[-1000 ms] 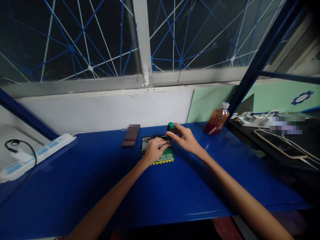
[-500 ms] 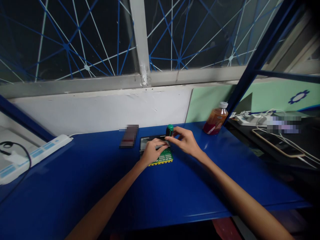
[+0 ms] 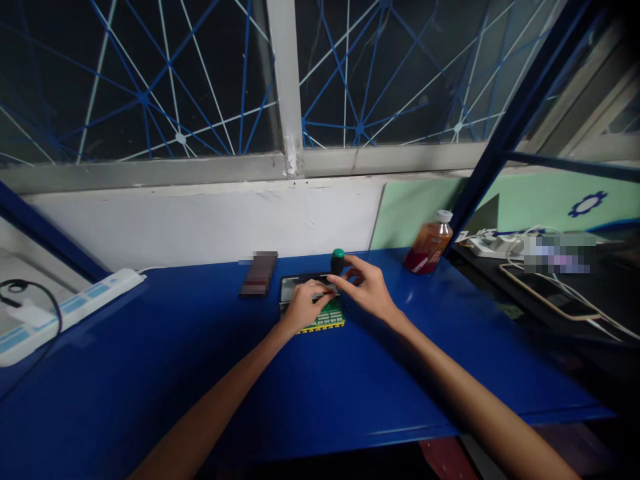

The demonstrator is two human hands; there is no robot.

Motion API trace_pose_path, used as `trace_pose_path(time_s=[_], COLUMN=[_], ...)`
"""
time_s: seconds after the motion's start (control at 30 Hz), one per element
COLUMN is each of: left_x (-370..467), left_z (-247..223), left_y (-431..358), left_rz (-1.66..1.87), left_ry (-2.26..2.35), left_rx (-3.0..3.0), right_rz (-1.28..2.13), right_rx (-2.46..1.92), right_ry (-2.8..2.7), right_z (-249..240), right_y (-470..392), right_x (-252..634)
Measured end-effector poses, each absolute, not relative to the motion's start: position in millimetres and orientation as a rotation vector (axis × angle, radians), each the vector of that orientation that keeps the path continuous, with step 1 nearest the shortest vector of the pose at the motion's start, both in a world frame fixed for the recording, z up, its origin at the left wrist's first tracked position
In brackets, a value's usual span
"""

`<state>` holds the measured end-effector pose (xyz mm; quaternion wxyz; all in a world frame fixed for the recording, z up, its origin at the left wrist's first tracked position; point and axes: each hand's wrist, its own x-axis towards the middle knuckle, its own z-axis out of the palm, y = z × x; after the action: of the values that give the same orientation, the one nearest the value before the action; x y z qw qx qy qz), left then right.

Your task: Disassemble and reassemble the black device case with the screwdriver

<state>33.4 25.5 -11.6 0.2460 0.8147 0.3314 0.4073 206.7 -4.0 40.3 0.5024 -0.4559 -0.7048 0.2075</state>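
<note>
My right hand (image 3: 369, 287) has its fingers closed round a screwdriver (image 3: 339, 261) with a green-and-black handle, held upright. Below it, the shaft runs down toward the fingertips of my left hand (image 3: 306, 305). That hand rests over an open black case (image 3: 287, 288) with a grey inner face, its thumb and fingers pinched together near the screwdriver's tip. What the pinch holds, if anything, is hidden. A green circuit board (image 3: 333, 315) with pale parts and a yellow-and-black front edge shows below the left hand. The screwdriver's tip is too small to make out.
The case lies on a blue table (image 3: 240, 380). Behind it to the left is a dark, partly blurred flat object (image 3: 259, 273). A drink bottle (image 3: 429, 243) stands at the back right. A power strip (image 3: 80, 310) lies at left; a phone (image 3: 547, 291) with white cables lies far right.
The camera view has shifted slightly. My right hand's fingers have changed position a little on the screwdriver handle; the left hand keeps its pinch over the case.
</note>
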Motion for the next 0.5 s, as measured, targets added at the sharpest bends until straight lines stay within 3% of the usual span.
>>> trace_pose_path(time_s=[0.5], left_x=[34.0], left_z=[-9.5], left_y=[24.2], left_rz=[1.067], left_ry=[0.875], left_rx=[2.264], right_rz=[0.740], right_rx=[-1.034], right_ry=[-1.662], right_z=[34.8], right_y=[-0.8], right_x=[202.7])
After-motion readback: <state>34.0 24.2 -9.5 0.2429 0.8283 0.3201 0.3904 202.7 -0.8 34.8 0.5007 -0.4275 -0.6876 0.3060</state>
